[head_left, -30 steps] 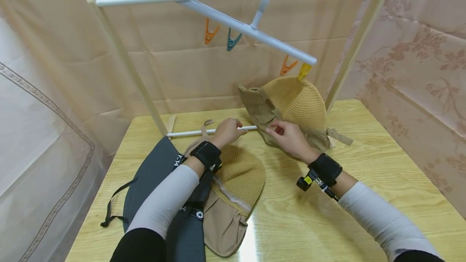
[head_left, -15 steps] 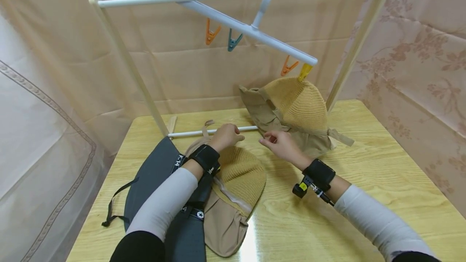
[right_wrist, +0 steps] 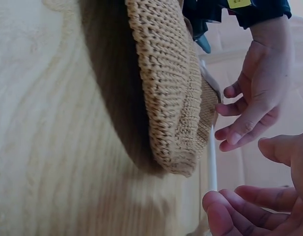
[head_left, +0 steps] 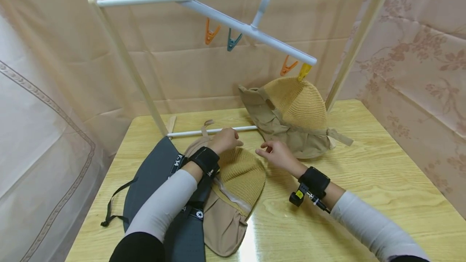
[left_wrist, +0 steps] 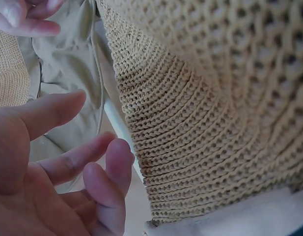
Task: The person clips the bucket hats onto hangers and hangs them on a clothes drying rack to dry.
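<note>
My left hand hovers above a tan sun hat with a knitted crown lying on the table. Its fingers are loosely bent with nothing between them in the left wrist view, close beside the knit. To the right, my right hand is in the air, thumb and fingers apart and holding nothing. Just behind it, a second knitted hat with a khaki brim hangs from a yellow clip on a white hanger. A dark grey item with straps lies under my left arm.
The hanger hooks over a white rail of a frame with beige posts. Two orange clips and a teal clip hang from it unused. A low white bar crosses the back of the wooden table. Fabric curtains surround it.
My right hand has drawn away from the hanging hat, down and toward me, and its brim lies uncovered. My left hand has lowered slightly over the lying hat.
</note>
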A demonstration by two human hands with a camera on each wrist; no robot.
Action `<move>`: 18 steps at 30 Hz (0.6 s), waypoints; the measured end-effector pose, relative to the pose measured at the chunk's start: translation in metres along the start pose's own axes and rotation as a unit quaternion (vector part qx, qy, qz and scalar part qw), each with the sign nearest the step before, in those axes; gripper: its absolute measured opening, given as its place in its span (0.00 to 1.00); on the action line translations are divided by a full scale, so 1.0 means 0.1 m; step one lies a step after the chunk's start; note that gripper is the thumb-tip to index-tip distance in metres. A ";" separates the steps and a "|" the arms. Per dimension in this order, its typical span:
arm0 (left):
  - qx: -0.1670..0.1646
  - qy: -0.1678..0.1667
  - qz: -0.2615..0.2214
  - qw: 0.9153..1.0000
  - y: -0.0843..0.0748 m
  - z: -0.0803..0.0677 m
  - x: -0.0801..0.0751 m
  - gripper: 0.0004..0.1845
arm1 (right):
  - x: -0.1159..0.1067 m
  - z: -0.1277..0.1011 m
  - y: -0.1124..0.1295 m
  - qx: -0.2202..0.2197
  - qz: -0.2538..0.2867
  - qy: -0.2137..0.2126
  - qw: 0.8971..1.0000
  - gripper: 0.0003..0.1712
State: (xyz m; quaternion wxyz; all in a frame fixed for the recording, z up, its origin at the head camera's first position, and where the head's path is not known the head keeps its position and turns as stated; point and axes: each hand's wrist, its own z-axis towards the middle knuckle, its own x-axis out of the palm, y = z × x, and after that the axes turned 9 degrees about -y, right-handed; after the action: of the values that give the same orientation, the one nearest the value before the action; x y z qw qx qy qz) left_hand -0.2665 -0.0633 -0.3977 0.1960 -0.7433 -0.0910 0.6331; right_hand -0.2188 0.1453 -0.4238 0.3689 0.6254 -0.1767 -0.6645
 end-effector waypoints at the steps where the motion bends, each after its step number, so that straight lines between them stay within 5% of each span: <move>1: 0.002 -0.002 0.004 1.000 0.00 0.00 0.00 0.20 | 0.00 -0.01 0.01 0.000 0.000 0.003 1.000 0.25; 18: 0.001 -0.018 -0.001 1.000 0.04 -0.04 0.01 0.21 | 0.09 -0.14 -0.05 0.019 -0.014 0.028 0.999 0.25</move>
State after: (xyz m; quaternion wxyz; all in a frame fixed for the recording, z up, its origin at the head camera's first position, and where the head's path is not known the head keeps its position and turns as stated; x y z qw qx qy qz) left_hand -0.2628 -0.0671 -0.4002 0.1959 -0.7316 -0.0944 0.6462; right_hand -0.2064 0.1458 -0.4359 0.3526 0.6531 -0.1706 -0.6481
